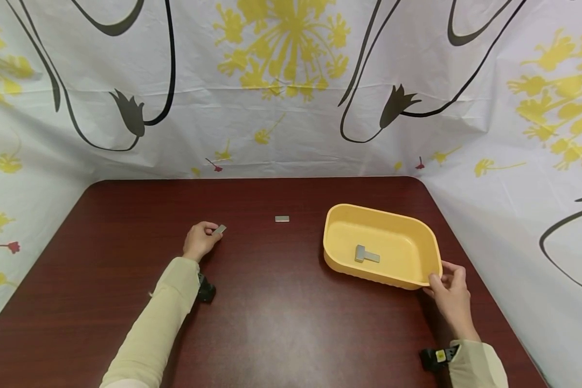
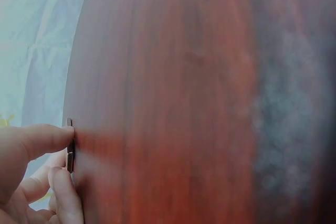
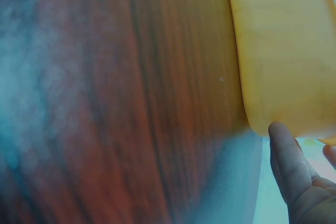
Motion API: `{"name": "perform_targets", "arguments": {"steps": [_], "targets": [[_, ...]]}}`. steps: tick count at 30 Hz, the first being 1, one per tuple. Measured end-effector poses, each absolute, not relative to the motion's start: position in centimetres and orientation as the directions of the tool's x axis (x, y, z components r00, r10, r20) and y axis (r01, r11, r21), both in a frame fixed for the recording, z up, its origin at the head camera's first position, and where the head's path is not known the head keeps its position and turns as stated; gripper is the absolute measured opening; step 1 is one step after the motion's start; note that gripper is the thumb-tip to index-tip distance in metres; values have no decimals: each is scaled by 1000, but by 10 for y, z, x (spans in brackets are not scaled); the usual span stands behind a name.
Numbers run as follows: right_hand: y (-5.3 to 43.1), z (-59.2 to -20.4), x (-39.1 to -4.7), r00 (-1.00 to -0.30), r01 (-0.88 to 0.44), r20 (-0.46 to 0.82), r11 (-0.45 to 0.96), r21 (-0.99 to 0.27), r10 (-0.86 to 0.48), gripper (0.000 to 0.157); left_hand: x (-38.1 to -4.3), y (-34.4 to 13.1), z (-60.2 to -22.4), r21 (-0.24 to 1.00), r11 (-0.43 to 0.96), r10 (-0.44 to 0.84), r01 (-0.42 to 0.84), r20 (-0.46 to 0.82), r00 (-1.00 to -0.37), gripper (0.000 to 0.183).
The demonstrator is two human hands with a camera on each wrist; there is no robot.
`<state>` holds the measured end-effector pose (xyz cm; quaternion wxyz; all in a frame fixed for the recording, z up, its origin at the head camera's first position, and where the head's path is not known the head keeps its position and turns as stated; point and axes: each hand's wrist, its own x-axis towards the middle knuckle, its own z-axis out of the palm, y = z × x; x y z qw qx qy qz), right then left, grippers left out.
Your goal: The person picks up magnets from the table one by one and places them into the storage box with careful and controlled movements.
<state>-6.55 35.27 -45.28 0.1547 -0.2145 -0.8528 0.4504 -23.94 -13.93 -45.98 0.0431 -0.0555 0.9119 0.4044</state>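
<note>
My left hand is over the left part of the table, pinching a small flat grey rectangular piece between thumb and fingers. In the left wrist view the piece shows edge-on, partly covered by the fingertips. On the right, my right hand grips the near right corner of a yellow plastic tub, thumb at the rim and fingers around the outer side. Inside the tub, grey pieces lie together in a T shape. Another grey piece lies alone on the table between hand and tub.
The dark reddish-brown table has rounded far corners. A white curtain with yellow and grey flower prints hangs behind it and along both sides. Black cameras are strapped at both wrists.
</note>
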Motion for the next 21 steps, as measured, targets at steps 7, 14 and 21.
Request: {"name": "perform_targets", "arguments": {"steps": [7,14,21], "targets": [[349,-445,-63,-868,232,57,505,-832,493,42,-238,-138,-458,735,663,-60,-138,-131,-990,30],[349,-446,-64,-867,236,55,506,-829,495,43,-237,-137,-458,732,667,-59,-138,-134,-989,29],[349,-446,-64,-865,242,44,493,-836,499,44,-237,-138,-457,725,675,-50,-139,-143,-988,28]]}}
